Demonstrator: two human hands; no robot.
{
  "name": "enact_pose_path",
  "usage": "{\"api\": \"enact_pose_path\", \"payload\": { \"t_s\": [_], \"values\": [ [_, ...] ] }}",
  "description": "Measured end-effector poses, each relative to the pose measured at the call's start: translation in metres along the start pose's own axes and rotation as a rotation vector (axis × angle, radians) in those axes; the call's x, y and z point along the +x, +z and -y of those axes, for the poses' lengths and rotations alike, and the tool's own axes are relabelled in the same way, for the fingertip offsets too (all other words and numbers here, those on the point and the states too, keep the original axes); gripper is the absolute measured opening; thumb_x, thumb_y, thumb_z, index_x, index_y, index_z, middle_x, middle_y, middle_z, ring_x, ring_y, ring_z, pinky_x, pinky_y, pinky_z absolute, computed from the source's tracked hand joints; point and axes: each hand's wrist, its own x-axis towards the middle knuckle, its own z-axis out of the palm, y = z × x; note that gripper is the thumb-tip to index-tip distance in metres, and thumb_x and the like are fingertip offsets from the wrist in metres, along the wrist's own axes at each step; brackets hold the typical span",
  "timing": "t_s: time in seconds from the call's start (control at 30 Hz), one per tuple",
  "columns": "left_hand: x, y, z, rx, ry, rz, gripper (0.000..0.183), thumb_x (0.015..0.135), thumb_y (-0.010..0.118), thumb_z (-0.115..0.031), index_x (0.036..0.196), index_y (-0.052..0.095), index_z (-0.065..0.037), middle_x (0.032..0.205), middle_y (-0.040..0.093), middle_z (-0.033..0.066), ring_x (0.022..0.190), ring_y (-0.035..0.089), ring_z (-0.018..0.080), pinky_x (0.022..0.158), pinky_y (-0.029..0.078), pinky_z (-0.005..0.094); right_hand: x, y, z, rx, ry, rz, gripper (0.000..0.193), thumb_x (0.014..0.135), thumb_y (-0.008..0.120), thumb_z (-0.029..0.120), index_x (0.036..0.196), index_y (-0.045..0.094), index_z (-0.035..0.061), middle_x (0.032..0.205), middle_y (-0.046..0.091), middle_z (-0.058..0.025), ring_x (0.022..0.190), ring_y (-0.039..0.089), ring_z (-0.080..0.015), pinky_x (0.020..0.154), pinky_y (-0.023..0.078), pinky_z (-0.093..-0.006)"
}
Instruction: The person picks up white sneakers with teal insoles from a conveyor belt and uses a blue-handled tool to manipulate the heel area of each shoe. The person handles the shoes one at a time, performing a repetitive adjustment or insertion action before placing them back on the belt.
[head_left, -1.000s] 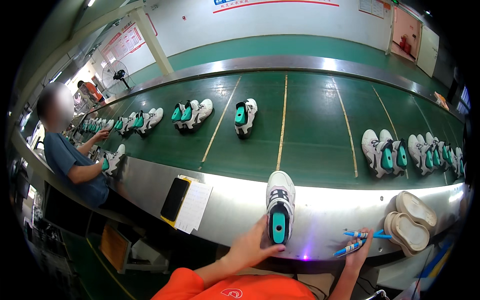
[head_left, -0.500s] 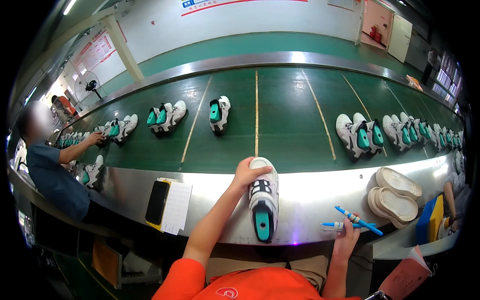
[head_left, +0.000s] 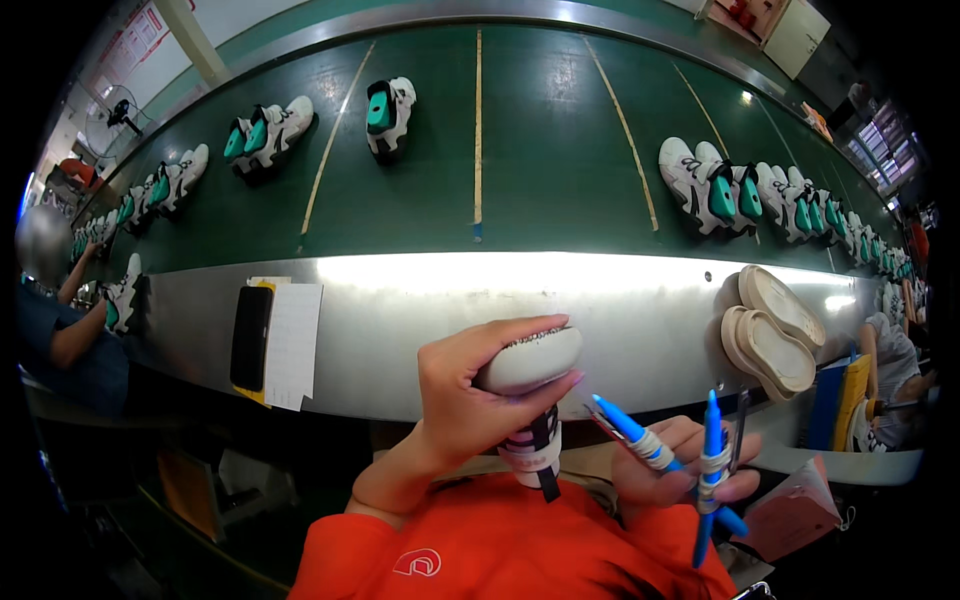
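My left hand [head_left: 455, 375] grips a white sneaker [head_left: 537, 360] round its toe, just in front of my body. The shoe is tipped up so that its rounded toe faces upward; its dark straps and laces show below, and its heel is hidden. In my right hand [head_left: 655, 465], close to the shoe's right side, are two blue pens [head_left: 713, 465], each wrapped with pale bands. Thin metal tools are held along with them, their exact kind unclear. One pen points up and the other slants toward the shoe.
A green conveyor [head_left: 540, 150] carries sneakers with teal inserts. On the metal ledge [head_left: 450, 290] lie a black phone [head_left: 251, 338], a paper sheet [head_left: 295, 340] and cream soles [head_left: 775, 350]. A co-worker [head_left: 65, 340] sits left; another person's arm [head_left: 870, 360] shows right. A pink booklet [head_left: 795, 515] is near my right arm.
My left hand has lifted the sneaker off the ledge, drawn it toward me and tipped its toe up. My right hand has come in closer with the pens. The view has tilted down.
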Motion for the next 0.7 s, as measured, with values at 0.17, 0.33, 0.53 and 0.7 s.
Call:
{"api": "enact_pose_path", "payload": {
  "t_s": [0.17,0.33,0.53,0.7],
  "values": [
    [0.001,-0.005,0.005,-0.045,0.017,0.046,0.039,0.058,0.079,-0.001,0.094,0.065,0.001,0.084,0.067,0.0120,0.076,0.065,0.0169,0.068,0.052,0.0248,0.000,0.030,-0.013,-0.044,-0.076,0.222,0.027,0.078,0.063,0.002,0.085,0.038,0.0085,0.081,0.033,-0.0035,0.054,0.038,-0.0083,0.034,0.037,-0.0182],
    [0.002,-0.009,0.009,-0.044,0.041,0.079,0.040,0.057,0.080,-0.001,0.095,0.065,0.000,0.087,0.066,0.0122,0.078,0.065,0.0171,0.068,0.052,0.0250,-0.002,0.036,-0.017,-0.084,-0.100,0.227,0.026,0.079,0.063,0.004,0.086,0.038,0.0080,0.081,0.033,-0.0035,0.053,0.038,-0.0069,0.033,0.039,-0.0169],
    [0.002,-0.015,0.009,-0.033,0.054,0.093,0.041,0.057,0.079,-0.001,0.095,0.064,0.000,0.087,0.066,0.0122,0.078,0.065,0.0171,0.069,0.052,0.0248,-0.001,0.040,-0.019,-0.071,-0.116,0.208,0.026,0.078,0.063,0.003,0.086,0.039,0.0082,0.082,0.033,-0.0029,0.052,0.037,-0.0050,0.034,0.040,-0.0148],
    [0.003,-0.018,0.012,-0.060,0.085,0.094,0.041,0.061,0.076,-0.005,0.099,0.063,-0.005,0.090,0.066,0.0118,0.076,0.065,0.0220,0.066,0.051,0.0263,0.005,0.045,-0.020,-0.071,-0.138,0.222,0.031,0.073,0.065,-0.001,0.084,0.038,0.0072,0.081,0.033,-0.0025,0.051,0.036,-0.0047,0.030,0.034,-0.0125]
  ]
}}
